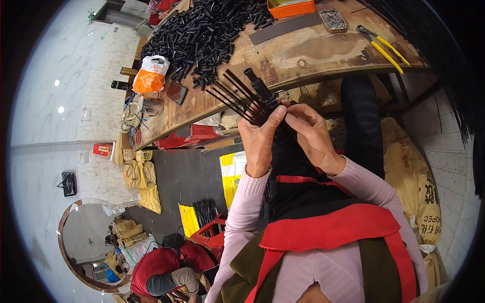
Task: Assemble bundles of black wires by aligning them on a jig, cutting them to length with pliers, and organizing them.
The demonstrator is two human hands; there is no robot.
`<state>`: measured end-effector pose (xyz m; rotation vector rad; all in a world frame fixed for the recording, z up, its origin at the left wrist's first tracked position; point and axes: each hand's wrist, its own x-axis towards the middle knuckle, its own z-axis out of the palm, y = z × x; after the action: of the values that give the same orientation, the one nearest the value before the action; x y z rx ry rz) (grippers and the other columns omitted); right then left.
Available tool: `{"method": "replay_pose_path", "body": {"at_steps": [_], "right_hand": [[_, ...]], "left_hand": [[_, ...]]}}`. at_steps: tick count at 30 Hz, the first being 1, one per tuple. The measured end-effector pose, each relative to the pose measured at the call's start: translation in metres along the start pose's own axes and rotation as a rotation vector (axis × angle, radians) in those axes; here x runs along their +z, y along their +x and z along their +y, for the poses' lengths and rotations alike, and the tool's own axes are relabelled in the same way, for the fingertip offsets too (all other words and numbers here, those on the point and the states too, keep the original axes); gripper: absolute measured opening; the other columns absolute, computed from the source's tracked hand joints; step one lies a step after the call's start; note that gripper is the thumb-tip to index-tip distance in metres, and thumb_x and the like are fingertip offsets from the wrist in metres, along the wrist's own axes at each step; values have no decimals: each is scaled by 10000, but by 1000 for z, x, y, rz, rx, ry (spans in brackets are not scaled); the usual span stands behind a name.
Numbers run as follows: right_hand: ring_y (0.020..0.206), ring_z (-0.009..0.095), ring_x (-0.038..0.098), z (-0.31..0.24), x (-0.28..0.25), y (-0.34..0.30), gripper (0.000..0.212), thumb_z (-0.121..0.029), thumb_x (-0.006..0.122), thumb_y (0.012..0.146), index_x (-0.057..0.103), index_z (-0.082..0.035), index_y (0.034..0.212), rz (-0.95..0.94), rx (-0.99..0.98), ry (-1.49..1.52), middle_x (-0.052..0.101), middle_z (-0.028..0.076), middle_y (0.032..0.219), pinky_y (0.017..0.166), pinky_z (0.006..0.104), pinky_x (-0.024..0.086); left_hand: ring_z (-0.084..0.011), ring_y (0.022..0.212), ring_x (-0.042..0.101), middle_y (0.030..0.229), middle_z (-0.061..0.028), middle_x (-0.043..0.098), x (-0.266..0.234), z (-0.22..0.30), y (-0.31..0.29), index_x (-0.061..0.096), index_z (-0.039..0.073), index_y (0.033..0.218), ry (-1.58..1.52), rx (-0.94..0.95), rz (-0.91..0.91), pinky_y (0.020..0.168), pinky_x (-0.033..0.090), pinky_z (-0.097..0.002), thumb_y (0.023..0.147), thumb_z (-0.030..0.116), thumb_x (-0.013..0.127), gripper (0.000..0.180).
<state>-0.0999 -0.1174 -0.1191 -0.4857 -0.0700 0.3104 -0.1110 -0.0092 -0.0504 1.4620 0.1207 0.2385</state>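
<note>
My left hand (258, 142) is closed around a bunch of thin black rods (227, 101), which fan out past its fingers toward the bench. A stepped black plastic tube (259, 87) stands up among them, at the thumb side of that hand. My right hand (314, 135) is closed close by, its fingertips pinched together beside my left thumb at the tube's lower end. Whatever those fingertips hold is too small to make out. Below the hands, the rods blend into the dark apron (303, 202).
The wooden bench (283, 55) carries a heap of black tubes (202, 35), an orange box (290, 8), a tin of small parts (333, 21) and yellow-handled pliers (384, 48). A person in a red vest (156, 270) bends down at lower left. Sacks (404, 171) stand at right.
</note>
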Motion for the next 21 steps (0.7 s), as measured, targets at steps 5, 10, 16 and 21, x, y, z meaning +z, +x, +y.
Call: {"method": "replay_pose_path", "body": {"at_steps": [5, 10, 16, 21], "right_hand": [[971, 106, 620, 0, -10, 3, 117, -11, 660, 919, 654, 5, 1034, -12, 33, 5, 677, 58, 1000, 927, 244, 463], [961, 120, 635, -9, 5, -1, 103, -3, 663, 912, 659, -2, 1014, -6, 91, 93, 681, 64, 1013, 918, 250, 481], [970, 106, 626, 15, -4, -5, 105, 8, 670, 904, 661, -5, 1008, 105, -72, -63, 677, 51, 1022, 911, 256, 489], [968, 82, 604, 6, 4, -5, 109, -19, 691, 900, 662, -9, 1005, 97, -64, -150, 662, 21, 984, 895, 244, 475]], "left_hand": [[-117, 886, 661, 975, -81, 731, 3, 0, -5, 695, -45, 1041, 135, 45, 17, 820, 516, -251, 874, 28, 719, 184], [-119, 908, 664, 978, -88, 732, 3, 9, -9, 693, -47, 1041, 284, 119, 42, 828, 516, -253, 886, 23, 702, 171], [-173, 989, 661, 1053, -125, 711, -21, -9, 10, 637, -42, 1100, -21, -34, -264, 922, 505, -311, 918, 68, 672, 215], [-170, 995, 654, 1051, -127, 708, -22, -10, 4, 601, -34, 1138, -66, -52, -245, 925, 502, -310, 934, 84, 657, 241]]}}
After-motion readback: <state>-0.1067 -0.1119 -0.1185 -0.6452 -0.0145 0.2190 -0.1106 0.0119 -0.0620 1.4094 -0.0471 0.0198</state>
